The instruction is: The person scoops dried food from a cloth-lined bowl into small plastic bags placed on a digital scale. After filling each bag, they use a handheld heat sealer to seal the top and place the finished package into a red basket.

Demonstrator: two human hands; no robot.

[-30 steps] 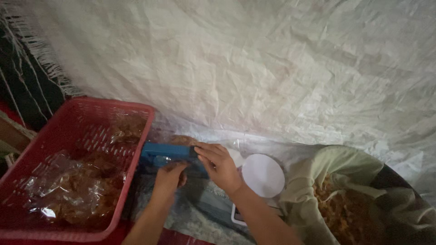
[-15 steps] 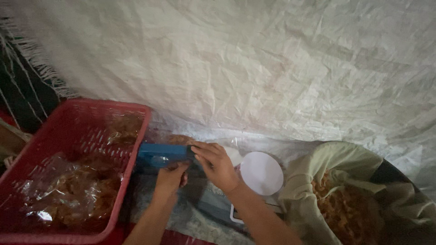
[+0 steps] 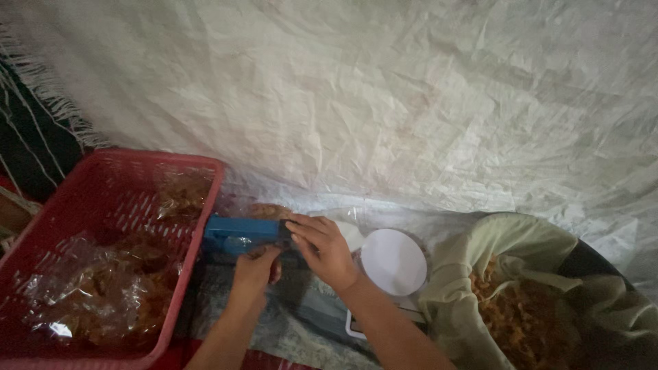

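Two hands meet at one blue bar, so let's take it from the big stuff down. Biggest of all, beyond the grip, the crinkled white woven tarp (image 3: pixel 384 103) fills the whole backdrop. Out to the left of the grip sits the red plastic basket (image 3: pixel 103 185), holding clear bags of brown fried snacks (image 3: pixel 96 301). Off to the right, well apart from the hands, a pale cloth-lined tub (image 3: pixel 521 253) is heaped with more of the same loose snack. Closer in, just right of the right wrist, a small scale with a round white platform (image 3: pixel 393 261). And now the centre of it: the blue bag sealer (image 3: pixel 241 233), its long axis running left to right, its left end nearly touching the basket's edge. The right hand (image 3: pixel 323 248) lies flat on top of the bar's right end, fingers spread along it and pressing down. The left hand (image 3: pixel 255 268) comes in from below and nearer the viewer, curled up against the bar's underside; whether it pinches a bag there I cannot tell, since the fingers hide it. A snack bag (image 3: pixel 269 210) peeks out just beyond the bar.
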